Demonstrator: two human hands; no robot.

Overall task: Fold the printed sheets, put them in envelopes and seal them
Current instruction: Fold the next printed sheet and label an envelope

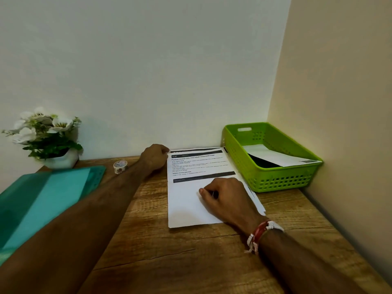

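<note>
Curled right hand (pixel 229 198) rests on printed sheet (pixel 186 205); left hand (pixel 153 158) pinches its corner.

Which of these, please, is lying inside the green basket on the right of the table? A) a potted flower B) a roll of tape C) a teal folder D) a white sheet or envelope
D: a white sheet or envelope lies slanted inside the green basket, while the tape roll, flower pot and teal folders all sit towards the left of the table.
</note>
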